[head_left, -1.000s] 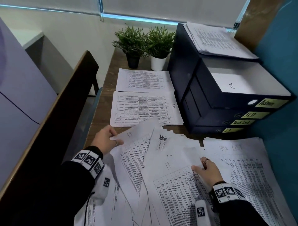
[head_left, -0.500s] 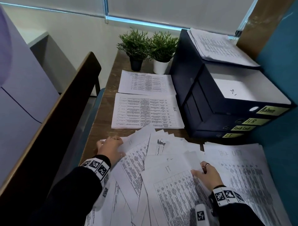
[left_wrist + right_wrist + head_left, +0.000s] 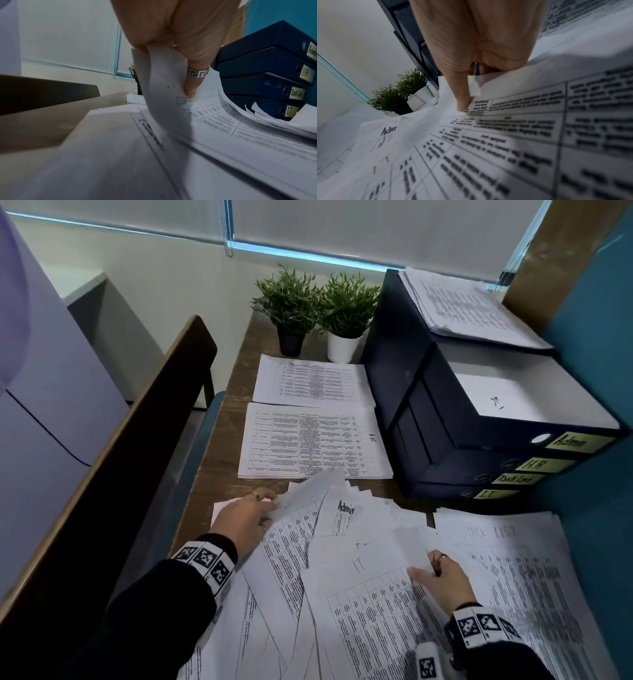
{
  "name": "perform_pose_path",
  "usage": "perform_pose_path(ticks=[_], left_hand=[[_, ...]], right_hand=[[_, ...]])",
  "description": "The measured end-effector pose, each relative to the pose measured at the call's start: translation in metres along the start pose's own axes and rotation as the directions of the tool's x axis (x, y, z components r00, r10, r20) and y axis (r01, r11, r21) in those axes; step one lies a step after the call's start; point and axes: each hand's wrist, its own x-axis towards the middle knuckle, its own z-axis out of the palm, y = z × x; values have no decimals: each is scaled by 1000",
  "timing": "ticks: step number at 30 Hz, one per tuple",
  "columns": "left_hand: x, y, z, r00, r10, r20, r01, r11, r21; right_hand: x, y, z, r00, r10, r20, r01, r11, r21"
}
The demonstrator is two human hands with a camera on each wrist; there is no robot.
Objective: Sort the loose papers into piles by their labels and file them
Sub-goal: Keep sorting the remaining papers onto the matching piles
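A heap of loose printed sheets covers the near end of the desk. My left hand pinches the upper corner of a sheet at the heap's left side. In the left wrist view that sheet curls up between the thumb and fingers of the left hand. My right hand holds the right edge of a sheet marked "IT", thumb on top; in the right wrist view this hand has its thumb on the print. A sheet marked "Admin" lies between my hands.
Sorted piles lie around: "HR", another behind it, "Task List" at right. Stacked dark binders labelled Admin, HR, Task List, IT stand at right, papers on top. Two potted plants stand at the back; a chair back at left.
My left hand has come down from the desk's left edge onto the heap and taken hold of a sheet's corner. My right hand has stayed on the IT sheet.
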Motion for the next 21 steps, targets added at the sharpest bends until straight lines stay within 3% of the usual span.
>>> perform_pose_path(ticks=[5,13,16,21], left_hand=[[-1,-1,-1,998,58,-18,-59,998,-25],[2,-9,10,1000,23,-20,-24,995,-92],[2,-8,11,997,-7,-71,-6,984,-179],[0,-8,7,996,-86,39,94,954,-286]], right_hand=[[2,1,1,1000,6,-4,-6,1000,12],[2,1,1,1000,-3,-10,3,1000,22],[2,2,1,1000,9,-20,-9,1000,4],[5,5,1,1000,15,-11,-15,1000,7]])
